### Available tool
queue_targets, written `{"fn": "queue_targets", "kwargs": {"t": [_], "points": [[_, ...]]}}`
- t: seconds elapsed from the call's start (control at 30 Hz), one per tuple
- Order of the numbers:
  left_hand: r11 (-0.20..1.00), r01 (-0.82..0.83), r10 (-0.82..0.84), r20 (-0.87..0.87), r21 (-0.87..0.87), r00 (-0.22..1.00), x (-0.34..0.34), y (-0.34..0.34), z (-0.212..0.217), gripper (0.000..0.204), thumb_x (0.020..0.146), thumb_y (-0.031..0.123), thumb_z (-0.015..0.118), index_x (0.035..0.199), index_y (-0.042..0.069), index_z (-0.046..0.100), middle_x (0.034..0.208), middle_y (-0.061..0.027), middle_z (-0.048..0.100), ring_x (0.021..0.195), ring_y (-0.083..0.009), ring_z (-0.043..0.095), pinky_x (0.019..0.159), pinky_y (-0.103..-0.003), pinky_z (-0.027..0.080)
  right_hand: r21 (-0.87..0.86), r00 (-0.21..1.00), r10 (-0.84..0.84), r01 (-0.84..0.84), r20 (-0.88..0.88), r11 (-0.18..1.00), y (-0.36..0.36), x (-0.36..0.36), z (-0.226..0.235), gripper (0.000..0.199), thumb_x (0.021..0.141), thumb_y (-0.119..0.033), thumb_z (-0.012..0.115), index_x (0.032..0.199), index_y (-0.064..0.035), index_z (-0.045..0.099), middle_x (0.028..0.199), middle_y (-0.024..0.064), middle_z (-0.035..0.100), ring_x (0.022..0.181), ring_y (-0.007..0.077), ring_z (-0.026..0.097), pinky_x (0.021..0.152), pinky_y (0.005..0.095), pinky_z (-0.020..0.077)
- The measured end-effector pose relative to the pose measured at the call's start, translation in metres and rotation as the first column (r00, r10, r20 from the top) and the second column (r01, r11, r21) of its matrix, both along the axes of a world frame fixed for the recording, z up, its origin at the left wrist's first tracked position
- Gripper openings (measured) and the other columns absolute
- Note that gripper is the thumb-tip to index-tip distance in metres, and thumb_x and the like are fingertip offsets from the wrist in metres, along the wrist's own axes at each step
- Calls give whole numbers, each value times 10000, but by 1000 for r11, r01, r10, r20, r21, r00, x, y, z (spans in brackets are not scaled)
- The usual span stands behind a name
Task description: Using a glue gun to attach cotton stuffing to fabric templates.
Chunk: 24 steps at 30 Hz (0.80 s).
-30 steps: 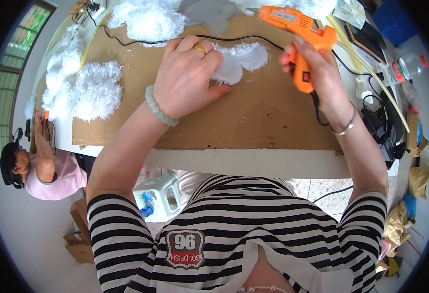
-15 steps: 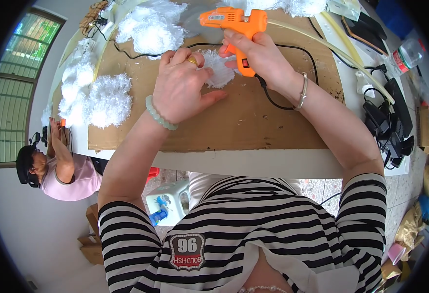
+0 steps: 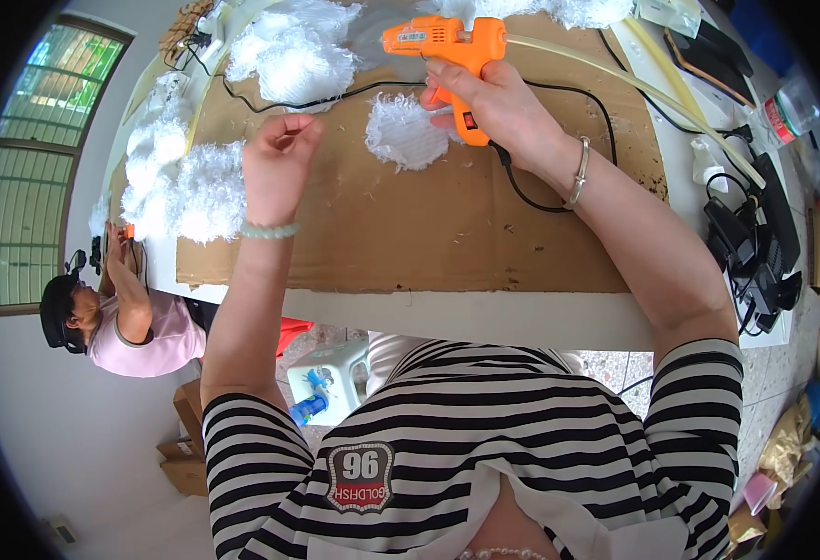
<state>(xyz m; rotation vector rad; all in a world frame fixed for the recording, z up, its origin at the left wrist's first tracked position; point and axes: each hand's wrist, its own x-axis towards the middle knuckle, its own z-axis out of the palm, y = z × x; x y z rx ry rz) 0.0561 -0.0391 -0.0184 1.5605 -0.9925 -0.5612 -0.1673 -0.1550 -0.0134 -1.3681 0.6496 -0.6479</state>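
Rocking a striped shirt [image 3: 494, 420] at the near end, plus a bead necklace [image 3: 512, 553] right down at the bottom. Just past that, got the near edge of a white tabletop [image 3: 466, 319], mostly covered by a big sheet of brown cardboard [image 3: 410, 247]. Holding the left hand [image 3: 277, 166] up over the cardboard, bracelet on the wrist, just beside a fluffy white heap [image 3: 209, 191]. Got that grip pretty narrow, fingers curled in toward the thumb; can't tell about a full close or anything tiny pinched in there. Got the right hand [image 3: 503, 107] wrapped around an orange glue gun [image 3: 442, 35], so a proper full grip on that one, nozzle aimed left. Also got a black cord [image 3: 525, 198] coming off the handle, looping over the cardboard, and a long pale glue stick [image 3: 559, 48] poking out the back. Can spot the fuzzy white pad [image 3: 405, 133] lying on the cardboard between both hands, right by the right fingers; can't tell about actual contact. Off to the right, got some tangled black gear [image 3: 755, 233] and a clear bottle [image 3: 788, 114]. Way off left, can see a co-worker [image 3: 148, 336] in pink and a window [image 3: 69, 79].
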Motion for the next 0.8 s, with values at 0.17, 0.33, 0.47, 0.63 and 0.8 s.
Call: {"fn": "queue_targets", "kwargs": {"t": [0.17,0.33,0.47,0.63,0.8], "points": [[944,326,-77,934,-44,350,-59,10,25,263,567,91,772,797,82,646,799,-34,593,811,-233,552,816,-357,408,71,999,-26,23,39,997,-3,-2,-3,354,907,-352,516,1062,-38,566,907,52,615,834,154,608,736,283,518],[925,379,-65,977,-17,202,-84,-3,14,236,538,124,763,723,82,624,829,-8,573,909,-217,517,840,-393,378,90,991,-51,40,122,995,-7,2,-11,348,912,-350,507,1054,-39,569,904,54,618,835,163,612,726,289,516],[911,413,-5,999,-15,47,-80,-13,0,150,584,98,720,697,83,623,823,0,570,919,-222,517,833,-396,373,92,994,-27,18,104,996,-4,2,-9,350,914,-344,504,1067,-36,565,904,56,619,837,169,615,726,291,516],[948,317,-61,955,-36,290,-78,-24,-4,81,603,53,664,658,90,616,822,4,584,908,-238,527,811,-384,391,108,996,-22,13,85,994,-5,-1,-9,354,914,-340,505,1077,-30,556,922,63,615,851,168,613,745,296,517],[981,182,-138,902,67,410,-65,-26,-12,118,600,54,660,700,103,621,807,-7,596,889,-258,531,794,-380,406,106,995,-8,-3,100,994,-6,0,-10,358,905,-339,523,1073,-24,551,939,71,603,891,162,603,749,300,520]]}}
